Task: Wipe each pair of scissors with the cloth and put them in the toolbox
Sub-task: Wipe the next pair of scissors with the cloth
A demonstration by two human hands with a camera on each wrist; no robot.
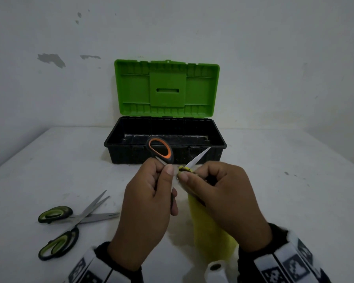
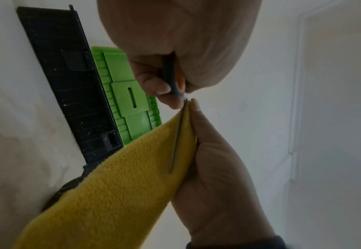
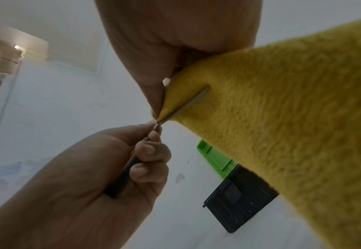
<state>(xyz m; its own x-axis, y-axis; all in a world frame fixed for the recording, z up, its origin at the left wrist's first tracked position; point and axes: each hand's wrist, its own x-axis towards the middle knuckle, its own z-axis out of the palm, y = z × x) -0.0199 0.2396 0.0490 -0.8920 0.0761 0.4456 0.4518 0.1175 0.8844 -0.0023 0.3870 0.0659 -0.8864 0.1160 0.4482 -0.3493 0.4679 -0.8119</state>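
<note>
My left hand (image 1: 151,193) grips the handle of the orange-and-black scissors (image 1: 160,149), held above the table in front of the toolbox (image 1: 217,139). One blade (image 1: 198,158) sticks out up and to the right. My right hand (image 1: 223,193) pinches the yellow cloth (image 1: 208,231) around the blade near the pivot. The cloth (image 2: 111,193) hangs down below the hand, with the blade (image 2: 176,143) lying against it. In the right wrist view the blade (image 3: 185,104) presses into the cloth (image 3: 281,118). The toolbox is black, with its green lid (image 1: 167,88) standing open.
Two pairs of green-and-black scissors (image 1: 55,215) (image 1: 59,244) lie crossed on the white table at the front left. A white roll (image 1: 215,270) stands at the near edge between my wrists. The toolbox sits against the back wall.
</note>
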